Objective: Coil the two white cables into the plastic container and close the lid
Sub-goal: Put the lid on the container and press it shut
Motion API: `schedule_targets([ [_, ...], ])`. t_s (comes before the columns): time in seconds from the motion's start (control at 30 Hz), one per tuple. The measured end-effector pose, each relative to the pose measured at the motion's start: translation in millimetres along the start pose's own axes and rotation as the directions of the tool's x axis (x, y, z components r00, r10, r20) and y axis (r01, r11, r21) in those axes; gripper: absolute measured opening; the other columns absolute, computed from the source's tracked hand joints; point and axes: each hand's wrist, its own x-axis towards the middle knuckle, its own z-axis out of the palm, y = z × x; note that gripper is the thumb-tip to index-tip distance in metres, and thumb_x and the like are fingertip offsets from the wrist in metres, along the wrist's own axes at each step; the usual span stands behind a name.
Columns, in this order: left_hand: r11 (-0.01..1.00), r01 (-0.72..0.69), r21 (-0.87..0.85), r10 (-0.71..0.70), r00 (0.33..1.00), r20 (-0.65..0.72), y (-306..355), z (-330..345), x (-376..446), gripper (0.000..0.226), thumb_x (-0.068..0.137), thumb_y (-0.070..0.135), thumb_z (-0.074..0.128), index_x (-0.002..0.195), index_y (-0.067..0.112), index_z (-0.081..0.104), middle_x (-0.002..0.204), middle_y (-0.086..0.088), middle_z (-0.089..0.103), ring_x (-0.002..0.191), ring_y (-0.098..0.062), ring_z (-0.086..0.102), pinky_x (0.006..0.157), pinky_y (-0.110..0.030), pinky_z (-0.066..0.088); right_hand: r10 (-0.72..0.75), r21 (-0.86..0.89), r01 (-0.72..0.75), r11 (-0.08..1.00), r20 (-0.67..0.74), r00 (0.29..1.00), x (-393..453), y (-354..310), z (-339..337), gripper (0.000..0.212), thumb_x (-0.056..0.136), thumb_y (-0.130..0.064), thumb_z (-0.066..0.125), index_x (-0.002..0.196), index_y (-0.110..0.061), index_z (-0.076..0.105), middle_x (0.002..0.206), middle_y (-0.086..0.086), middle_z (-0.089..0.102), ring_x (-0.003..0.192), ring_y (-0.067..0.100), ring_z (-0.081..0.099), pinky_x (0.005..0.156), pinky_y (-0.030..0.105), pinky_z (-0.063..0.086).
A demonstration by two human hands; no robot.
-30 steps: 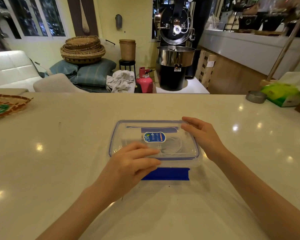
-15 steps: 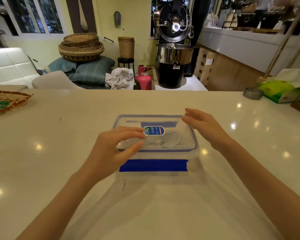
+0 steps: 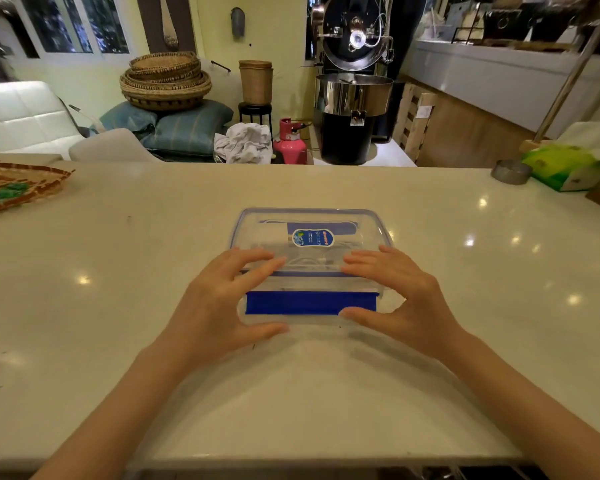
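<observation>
A clear plastic container (image 3: 378, 223) with a blue-rimmed lid and an oval sticker sits at the middle of the cream table (image 3: 118, 306). The lid lies on top of it. Coiled white cables (image 3: 305, 262) show faintly through the lid. A blue latch flap (image 3: 309, 303) sticks out along the near side. My left hand (image 3: 219, 306) has its fingers on the lid's near left edge and its thumb against the flap's lower left. My right hand (image 3: 406, 299) mirrors it at the right end, fingers on the lid, thumb at the flap.
A woven tray (image 3: 18, 192) with green contents lies at the table's far left. A green tissue box (image 3: 565, 168) and a small metal dish (image 3: 511, 172) stand at the far right. The table's near edge runs just below my forearms.
Both hands slid from the lid's top and right side to its near edge and now pinch the lid and blue flap together. The container has stayed in place.
</observation>
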Motion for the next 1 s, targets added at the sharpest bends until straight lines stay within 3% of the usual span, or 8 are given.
schedule_targets([
  [0.13,0.977,-0.042,0.208,0.038,0.999,0.025,0,10,-1,0.085,0.061,0.056,0.07,0.132,0.02,0.042,0.126,-0.006,0.058,0.111,-0.022,0.049,0.101,-0.034,0.037,-0.058,-0.114,0.06,0.992,0.028,0.998,-4,-1,5,0.068,0.064,-0.05,0.074,0.121,-0.02,0.051,0.124,-0.006,0.055,0.12,0.009,0.049,0.113,0.034,0.025],
  [0.27,0.97,-0.061,0.234,0.07,0.997,-0.028,-3,15,0,0.076,0.061,0.029,0.079,0.129,0.015,0.048,0.124,-0.005,0.062,0.111,-0.02,0.049,0.101,-0.033,0.037,-0.116,-0.257,0.119,0.959,0.024,0.993,-4,3,9,0.062,0.067,-0.031,0.075,0.12,-0.019,0.048,0.123,0.003,0.061,0.119,0.012,0.05,0.111,0.035,0.029],
  [0.33,0.981,-0.06,0.187,0.071,0.996,-0.054,-4,14,-1,0.071,0.065,0.028,0.076,0.129,0.014,0.049,0.123,-0.004,0.063,0.113,-0.017,0.049,0.1,-0.031,0.038,-0.099,-0.217,0.1,0.971,0.019,0.995,-4,3,8,0.06,0.067,-0.026,0.074,0.121,-0.02,0.049,0.123,0.002,0.061,0.119,0.011,0.05,0.112,0.032,0.028],
  [0.47,0.999,-0.042,-0.019,0.04,0.998,-0.055,-4,7,0,0.067,0.071,0.045,0.064,0.129,0.015,0.048,0.124,0.007,0.057,0.116,-0.009,0.049,0.101,-0.025,0.039,-0.043,-0.045,0.045,0.998,0.035,0.998,-3,4,1,0.057,0.071,-0.033,0.071,0.123,-0.022,0.051,0.126,-0.008,0.055,0.121,0.005,0.049,0.113,0.03,0.027],
  [0.6,0.967,0.063,-0.246,-0.091,0.991,-0.103,-1,3,8,0.063,0.078,0.064,0.047,0.122,0.02,0.05,0.117,0.024,0.052,0.113,0.018,0.041,0.095,-0.009,0.038,-0.005,0.055,0.006,0.998,-0.016,1.0,0,5,0,0.047,0.077,-0.035,0.065,0.12,-0.018,0.056,0.121,-0.008,0.058,0.116,0.002,0.053,0.11,0.022,0.029],
  [0.83,0.957,0.059,-0.285,-0.107,0.981,-0.159,-1,8,8,0.059,0.08,0.06,0.046,0.119,0.017,0.052,0.111,0.011,0.06,0.113,0.021,0.04,0.093,-0.01,0.04,0.029,0.098,-0.021,0.995,-0.073,0.997,2,6,4,0.04,0.085,-0.039,0.053,0.114,-0.013,0.061,0.114,-0.007,0.062,0.112,-0.007,0.053,0.107,0.02,0.032],
  [1.0,0.954,0.044,-0.297,-0.108,0.973,-0.203,-1,9,10,0.054,0.081,0.057,0.047,0.115,0.016,0.056,0.11,0.019,0.059,0.109,0.019,0.044,0.089,-0.011,0.043,0.011,0.079,-0.002,0.997,-0.115,0.993,2,4,7,0.038,0.087,-0.037,0.052,0.108,-0.009,0.065,0.111,-0.001,0.064,0.11,-0.001,0.055,0.104,0.018,0.035],
])
